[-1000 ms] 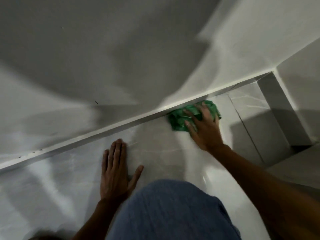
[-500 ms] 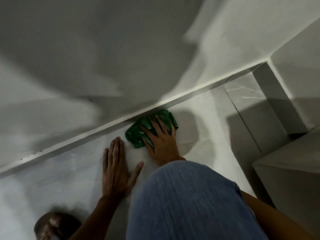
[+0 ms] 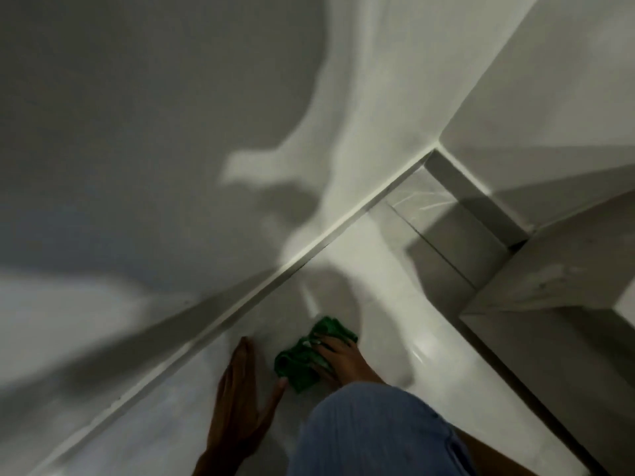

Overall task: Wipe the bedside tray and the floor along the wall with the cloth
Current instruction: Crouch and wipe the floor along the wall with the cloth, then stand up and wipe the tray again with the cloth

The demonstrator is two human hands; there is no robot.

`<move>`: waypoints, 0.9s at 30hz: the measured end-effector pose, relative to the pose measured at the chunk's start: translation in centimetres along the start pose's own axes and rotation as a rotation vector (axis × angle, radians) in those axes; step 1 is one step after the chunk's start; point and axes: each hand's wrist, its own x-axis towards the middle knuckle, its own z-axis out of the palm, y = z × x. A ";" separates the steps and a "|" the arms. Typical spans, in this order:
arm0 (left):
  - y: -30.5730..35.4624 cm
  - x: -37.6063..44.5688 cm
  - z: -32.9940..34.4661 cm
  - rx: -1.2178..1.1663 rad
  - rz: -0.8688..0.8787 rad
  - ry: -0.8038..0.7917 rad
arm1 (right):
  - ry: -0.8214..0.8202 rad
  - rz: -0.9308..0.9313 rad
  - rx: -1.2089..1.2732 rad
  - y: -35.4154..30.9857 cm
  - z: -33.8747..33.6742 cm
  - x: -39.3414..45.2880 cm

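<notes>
A crumpled green cloth (image 3: 302,355) lies on the pale tiled floor (image 3: 385,297), a short way out from the white skirting board (image 3: 261,293) at the foot of the wall. My right hand (image 3: 343,359) presses down on the cloth with its fingers spread over it. Just left of the cloth, my left hand (image 3: 240,403) lies flat on the floor, fingers together and pointing at the wall, thumb nearly touching the cloth. No bedside tray is in view.
My knee in blue trousers (image 3: 374,431) fills the bottom middle and hides my right wrist. A pale bed frame or cabinet (image 3: 549,280) stands at the right, leaving a narrow floor strip to the corner (image 3: 429,197). Shadows cover the wall (image 3: 137,132).
My right hand has dragged the cloth leftwards along the skirting, then back away from the wall, close to my left hand. My left hand has stayed planted. The view has tilted.
</notes>
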 end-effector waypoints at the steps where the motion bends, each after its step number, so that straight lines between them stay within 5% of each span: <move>1: 3.7 -2.3 -2.9 0.028 0.104 0.033 | -0.004 0.113 0.126 -2.9 -2.7 -0.6; 3: 9.9 -5.8 -8.3 0.095 0.270 0.066 | -0.020 0.391 0.377 -6.3 -6.4 -2.4; 5: 13.6 -6.4 -11.8 0.135 0.254 0.032 | -0.088 0.659 0.697 -8.2 -10.0 -4.3; 9: 21.5 -10.5 -18.5 0.170 0.391 0.014 | 0.176 0.816 1.056 -15.3 -18.1 -9.6; 14: 28.9 -12.8 -20.9 0.220 0.474 0.016 | 0.448 0.798 1.136 -22.5 -26.9 -13.4; 21: 47.4 -18.9 -19.9 0.272 0.883 0.017 | 0.807 0.739 1.145 -29.4 -42.4 -23.9; 27: 59.0 -21.4 -13.7 0.235 1.025 -0.128 | 1.046 0.782 0.980 -27.7 -50.9 -31.1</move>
